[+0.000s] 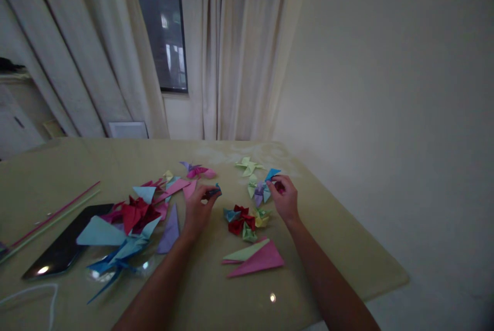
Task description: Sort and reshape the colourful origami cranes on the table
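10 o'clock: colourful folded-paper pile [137,215] | 11: your left hand [198,211] pinches small dark-blue piece [218,190] | 12: red folded paper [242,219] looks done, pink triangle [262,260] seemingly left | 1: your right hand [284,199] pinches blue paper [272,173], apparently unfinished

Dim, greyish light over the counter [339,238], softly blurred.
Glare dots its near part and the black slab [65,242] on its left; folded paper pieces [242,221] on it lack crispness; beyond it, the window [156,17] is dark.
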A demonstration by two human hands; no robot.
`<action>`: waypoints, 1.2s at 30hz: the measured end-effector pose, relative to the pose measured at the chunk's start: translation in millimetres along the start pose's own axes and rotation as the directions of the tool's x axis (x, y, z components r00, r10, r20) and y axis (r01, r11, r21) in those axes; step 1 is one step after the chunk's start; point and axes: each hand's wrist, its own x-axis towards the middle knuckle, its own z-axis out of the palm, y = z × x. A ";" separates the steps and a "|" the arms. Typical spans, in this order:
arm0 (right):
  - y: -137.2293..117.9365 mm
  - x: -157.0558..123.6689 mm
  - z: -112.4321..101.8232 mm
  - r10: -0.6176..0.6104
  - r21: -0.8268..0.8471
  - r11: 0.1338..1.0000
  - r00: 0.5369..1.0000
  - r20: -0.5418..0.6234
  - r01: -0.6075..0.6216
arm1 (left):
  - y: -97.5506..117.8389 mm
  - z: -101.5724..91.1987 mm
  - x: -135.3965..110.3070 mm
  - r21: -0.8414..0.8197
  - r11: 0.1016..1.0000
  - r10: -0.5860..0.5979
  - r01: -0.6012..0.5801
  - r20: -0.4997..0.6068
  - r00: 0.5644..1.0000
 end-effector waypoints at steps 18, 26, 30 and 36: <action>4.6 6.9 -5.2 0.176 0.128 0.978 0.981 -0.081 -0.165 | 14.2 4.5 1.3 0.055 0.996 0.065 -0.068 0.049 0.997; 6.7 6.4 -4.1 0.171 0.134 0.978 0.981 -0.097 -0.157 | 7.2 19.0 30.5 -0.009 0.995 -0.092 0.098 0.248 0.964; 8.4 6.2 -3.2 0.183 0.170 0.972 0.977 -0.111 -0.162 | 7.3 25.4 53.4 0.073 0.997 -0.036 0.013 0.332 0.943; 9.7 6.2 -5.0 0.206 0.173 0.967 0.973 -0.100 -0.186 | 5.3 40.5 67.1 0.151 0.983 0.026 -0.105 0.453 0.891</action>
